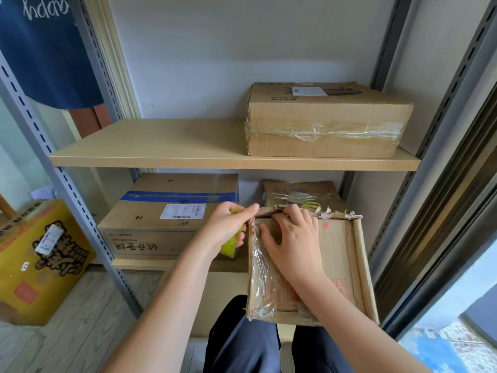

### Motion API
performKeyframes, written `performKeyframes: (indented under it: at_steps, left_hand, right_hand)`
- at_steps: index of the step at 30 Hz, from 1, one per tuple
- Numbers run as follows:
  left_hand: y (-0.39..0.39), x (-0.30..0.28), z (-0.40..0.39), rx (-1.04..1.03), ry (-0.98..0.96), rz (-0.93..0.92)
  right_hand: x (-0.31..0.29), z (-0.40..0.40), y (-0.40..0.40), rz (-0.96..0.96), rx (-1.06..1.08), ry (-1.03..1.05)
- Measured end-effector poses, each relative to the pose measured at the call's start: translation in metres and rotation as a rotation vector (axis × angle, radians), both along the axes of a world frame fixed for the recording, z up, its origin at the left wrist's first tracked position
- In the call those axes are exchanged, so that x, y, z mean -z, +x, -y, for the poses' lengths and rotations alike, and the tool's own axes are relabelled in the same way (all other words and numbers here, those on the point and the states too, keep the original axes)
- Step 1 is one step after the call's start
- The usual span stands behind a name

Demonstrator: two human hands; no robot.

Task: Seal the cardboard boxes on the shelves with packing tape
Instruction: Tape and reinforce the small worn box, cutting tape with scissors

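Now we are taping the box (pixel 341 265).
Right hand (pixel 293 238), fingers spread, is pressing its top flat so left hand (pixel 226 227), gripping the tape roll (pixel 231 244), can pull tape taut beside it.

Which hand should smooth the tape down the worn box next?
Right. The right hand already lies flat on the worn box, beside the clear tape along its left edge. The left hand grips the yellow-green tape roll at the box's far corner, so it looks occupied.
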State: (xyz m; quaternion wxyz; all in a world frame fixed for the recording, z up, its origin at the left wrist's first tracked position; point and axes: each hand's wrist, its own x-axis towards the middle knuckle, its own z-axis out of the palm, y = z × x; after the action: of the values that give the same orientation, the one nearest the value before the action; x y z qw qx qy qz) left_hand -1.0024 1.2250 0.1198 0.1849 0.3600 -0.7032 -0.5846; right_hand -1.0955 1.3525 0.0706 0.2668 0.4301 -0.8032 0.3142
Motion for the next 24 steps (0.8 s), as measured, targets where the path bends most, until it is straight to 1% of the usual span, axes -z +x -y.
performKeyframes:
  at_steps: [1,3,5,8,11,14,17,19,22,23,24]
  left_hand:
    - [0.0,0.001,0.0,-0.012,-0.022,0.002]
    - [0.001,0.004,-0.002,-0.051,-0.138,0.021]
    - [0.002,0.007,-0.007,-0.033,-0.221,0.007]
    - [0.001,0.005,-0.012,0.034,-0.176,-0.024]
    - [0.003,0.001,-0.012,0.053,-0.158,0.027]
    - [0.007,0.004,-0.015,0.082,-0.177,0.017]
    - [0.01,0.011,-0.02,0.068,-0.219,0.0]
    - [0.012,0.013,-0.023,0.041,-0.221,-0.011]
    - [0.016,0.01,-0.025,0.019,-0.163,-0.066]
    - [0.019,0.008,-0.025,0.011,-0.163,-0.103]
    - [0.023,0.004,-0.026,0.01,-0.17,-0.151]
  right_hand:
    - [0.0,-0.003,0.002,-0.022,-0.01,-0.051]
    - [0.0,-0.007,0.005,-0.082,-0.029,-0.123]
    - [0.002,-0.012,0.008,-0.133,-0.027,-0.138]
    - [0.008,-0.018,0.01,-0.134,-0.021,-0.136]
    - [0.006,-0.026,0.005,-0.135,0.045,-0.048]
    - [0.005,-0.034,-0.005,-0.147,-0.095,-0.033]
    - [0.003,-0.038,-0.009,-0.119,-0.123,-0.021]
    - [0.002,-0.04,-0.007,-0.098,-0.138,-0.053]
    - [-0.005,-0.05,-0.001,-0.116,-0.17,-0.143]
    - [-0.01,-0.054,0.003,-0.096,-0.195,-0.182]
    - [-0.018,-0.056,0.007,-0.019,-0.24,-0.222]
